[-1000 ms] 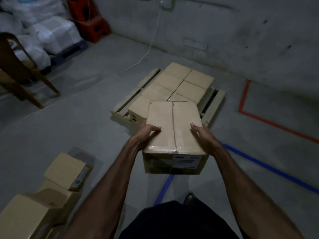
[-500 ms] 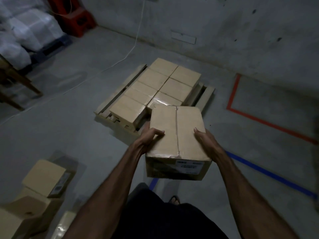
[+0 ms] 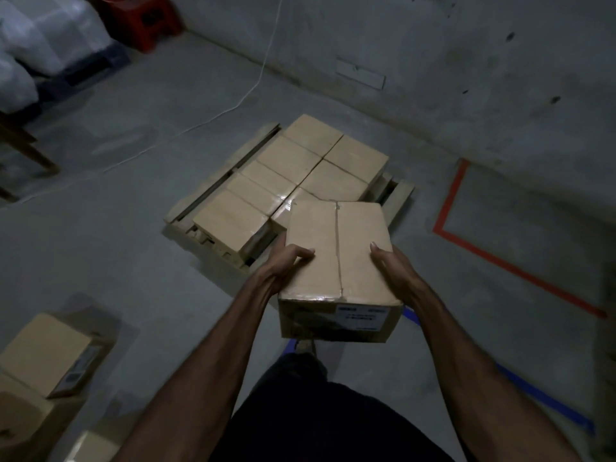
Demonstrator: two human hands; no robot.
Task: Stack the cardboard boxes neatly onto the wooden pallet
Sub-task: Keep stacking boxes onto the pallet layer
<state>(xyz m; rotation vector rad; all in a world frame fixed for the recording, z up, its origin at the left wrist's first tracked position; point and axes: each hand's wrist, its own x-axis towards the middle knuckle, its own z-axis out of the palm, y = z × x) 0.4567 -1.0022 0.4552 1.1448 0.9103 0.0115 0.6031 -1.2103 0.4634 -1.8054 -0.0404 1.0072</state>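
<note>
Carried item: sealed brown cardboard box (image 3: pixel 336 258), rectangular, taped along the top centre seam, white label on the near end face. Held in the air in front of the body, above the grey concrete floor (image 3: pixel 133 261), just short of the near edge of the pale wooden pallet (image 3: pixel 401 195).

Left hand (image 3: pixel 283 261): clamped on the box's left side, thumb lying over the top face, fingers hidden underneath or behind the side. Right hand (image 3: pixel 390 265): clamped on the right side, thumb on the top edge, palm against the wall. Both hands grasp the same box; neither is free.

Pallet load: one layer of flat brown cardboard boxes (image 3: pixel 300 175) in two rows, tops level and butted together. The near right corner looks unfilled or only partly filled; the held box hides it, so I cannot tell.

Handling judgement: walls look stiff, no bowing under the grip, so the box should take side pressure. Weight unknown; the two-hand hold suggests moderate. Glossy tape at the near top edge may be slick, so bare cardboard on the sides and bottom corners is the better purchase. Lower it flat, long edge parallel to its neighbours, then slide it tight.

More loose brown cardboard boxes (image 3: pixel 43 355) wait on the floor at the lower left. A red tape line (image 3: pixel 520 271) and a blue tape line (image 3: pixel 540 398) mark the floor on the right.
</note>
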